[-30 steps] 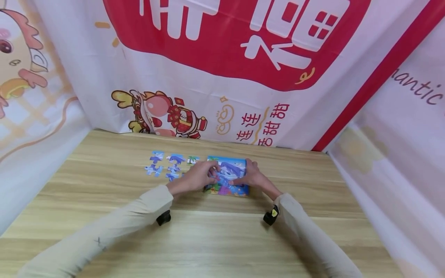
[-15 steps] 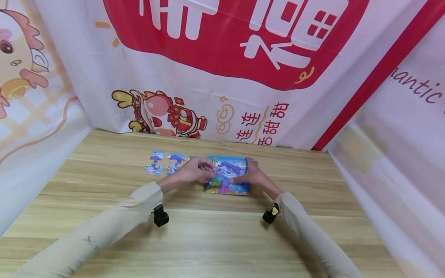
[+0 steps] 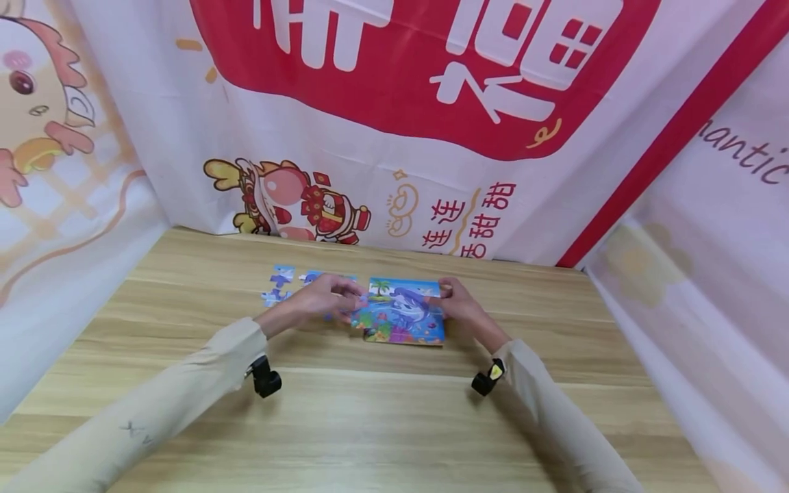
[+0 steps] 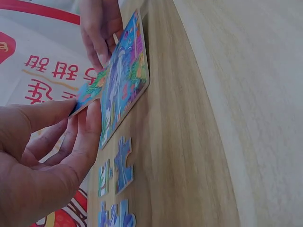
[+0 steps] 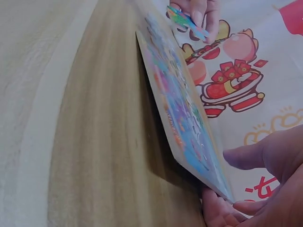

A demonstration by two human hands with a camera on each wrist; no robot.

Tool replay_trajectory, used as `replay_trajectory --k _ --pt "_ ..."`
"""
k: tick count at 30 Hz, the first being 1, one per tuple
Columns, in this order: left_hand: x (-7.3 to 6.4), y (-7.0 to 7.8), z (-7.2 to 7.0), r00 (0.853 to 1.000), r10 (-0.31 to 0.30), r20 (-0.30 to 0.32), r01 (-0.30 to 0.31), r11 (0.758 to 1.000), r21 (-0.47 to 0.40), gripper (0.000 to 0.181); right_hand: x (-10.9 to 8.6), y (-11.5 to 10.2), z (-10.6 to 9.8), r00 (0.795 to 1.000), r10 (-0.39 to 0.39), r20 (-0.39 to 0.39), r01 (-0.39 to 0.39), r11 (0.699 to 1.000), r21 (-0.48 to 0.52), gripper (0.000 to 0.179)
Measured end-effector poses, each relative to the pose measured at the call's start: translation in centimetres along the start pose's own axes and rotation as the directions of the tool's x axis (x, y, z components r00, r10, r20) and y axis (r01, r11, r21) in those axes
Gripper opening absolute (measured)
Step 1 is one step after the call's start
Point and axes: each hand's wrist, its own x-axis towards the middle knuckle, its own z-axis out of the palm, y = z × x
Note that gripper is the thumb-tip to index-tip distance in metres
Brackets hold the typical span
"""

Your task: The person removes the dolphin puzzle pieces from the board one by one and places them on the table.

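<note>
A colourful jigsaw puzzle board [image 3: 408, 311] with a dolphin picture lies on the table in front of both hands. My right hand [image 3: 461, 307] holds its right edge; in the right wrist view, fingers [image 5: 220, 210] reach under that edge and the thumb is above it. Just left of the board, my left hand [image 3: 323, 294] pinches a jigsaw piece [image 4: 87, 94] between thumb and fingertips. This piece, with green and blue print, is raised and overlaps the board's left edge in the head view. Loose jigsaw pieces [image 4: 124, 165] lie below the left hand, some of them hidden by it.
More loose jigsaw pieces [image 3: 279, 279] lie to the left on the wooden table [image 3: 382, 424]. A white and red printed curtain [image 3: 370, 130] hangs behind the table's far edge, and white printed cloths stand at both sides.
My left hand has moved left, away from the board's middle, and a jigsaw piece now shows in its fingers. My right hand stays at the right edge, its thumb drawn back from the picture.
</note>
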Motion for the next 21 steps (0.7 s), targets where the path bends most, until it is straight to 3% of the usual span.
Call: replay_trajectory --k 13,21 --pt "-2.7 -2.2 -1.4 0.997 -0.060 -0.050 0.061 0.998 0.021 0.033 -0.2 0.0 0.2 0.998 -0.045 -0.037 0.044 0.999 -0.024 0.053" --pt "-3.4 -3.1 -1.5 1.000 -0.014 -0.011 0.015 0.992 0.126 0.027 -0.2 -0.1 0.1 0.999 -0.033 -0.030 0.031 0.998 -0.050 0.054"
